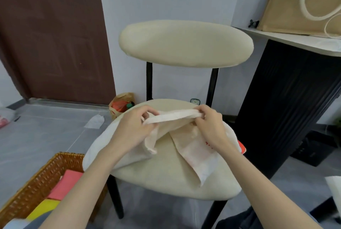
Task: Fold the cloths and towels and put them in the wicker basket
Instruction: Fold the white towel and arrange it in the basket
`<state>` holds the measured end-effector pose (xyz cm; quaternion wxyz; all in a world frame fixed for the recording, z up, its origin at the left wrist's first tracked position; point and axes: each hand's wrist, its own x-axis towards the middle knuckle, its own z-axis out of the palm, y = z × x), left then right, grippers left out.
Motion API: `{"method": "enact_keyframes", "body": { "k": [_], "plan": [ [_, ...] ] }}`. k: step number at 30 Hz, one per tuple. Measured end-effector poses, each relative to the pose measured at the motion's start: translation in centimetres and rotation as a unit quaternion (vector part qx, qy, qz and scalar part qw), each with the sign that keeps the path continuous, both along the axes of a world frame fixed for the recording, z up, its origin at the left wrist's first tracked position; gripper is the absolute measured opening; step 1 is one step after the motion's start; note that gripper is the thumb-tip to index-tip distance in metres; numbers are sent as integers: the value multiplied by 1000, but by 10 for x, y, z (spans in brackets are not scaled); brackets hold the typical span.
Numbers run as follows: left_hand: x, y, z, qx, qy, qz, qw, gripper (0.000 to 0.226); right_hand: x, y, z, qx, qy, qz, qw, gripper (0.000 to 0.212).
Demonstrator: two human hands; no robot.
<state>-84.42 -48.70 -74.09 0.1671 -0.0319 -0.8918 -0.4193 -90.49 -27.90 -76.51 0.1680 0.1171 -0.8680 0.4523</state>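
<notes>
— Two ends of the cream cloth (177, 116) are gripped?
— One is pinched by the left hand (135, 127), one by the right hand (210, 127), over the chair seat (166, 179). The wicker basket (42, 169) is set on the floor, left.

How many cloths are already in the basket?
2 visible: a pink cloth toward the basket's far side, a yellow cloth next to it, nearer the camera. The left arm covers part of the basket; more may be hidden.
</notes>
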Motion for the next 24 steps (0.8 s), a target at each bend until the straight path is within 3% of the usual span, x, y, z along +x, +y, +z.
{"method": "enact_keyframes", "body": {
  "k": [2, 5, 8, 11, 14, 16, 18, 21, 23, 24],
  "plan": [
    [-2, -6, -5, -70, 24, 61, 995, 23, -6, 7, 2, -14, -7, -16, 1000, 32],
    [-6, -12, -6, -18, 43, 89, 995, 10, -12, 22, -2, -6, -34, 12, 999, 44],
    [-10, -15, -4, 148, -20, 93, 984, 5, -11, 45, -3, 37, -32, -59, 997, 52],
    [-9, -13, 1, 332, -118, 71, 933, 7, -7, 70, -6, 171, -103, -153, 968, 54],
    [-9, -10, 6, 456, -135, 70, 877, 8, -3, 85, -18, 285, -244, -107, 921, 80],
    [-11, -9, 7, 505, -113, 72, 853, 10, 0, 88, -27, 299, -248, -62, 919, 83],
    [-10, -8, 8, 523, -87, 79, 844, 6, 6, 88, -32, 285, -204, -60, 935, 73],
    [-9, -9, 7, 520, -55, 79, 849, 17, 13, 85, -29, 314, -124, -113, 934, 45],
    [-8, -10, 7, 518, -53, 64, 851, 15, 11, 84, -20, 205, -98, -145, 963, 20],
    [-8, -11, 7, 520, -59, 56, 850, 12, 9, 84, -12, 108, -97, -148, 978, 19]
  ]
}}
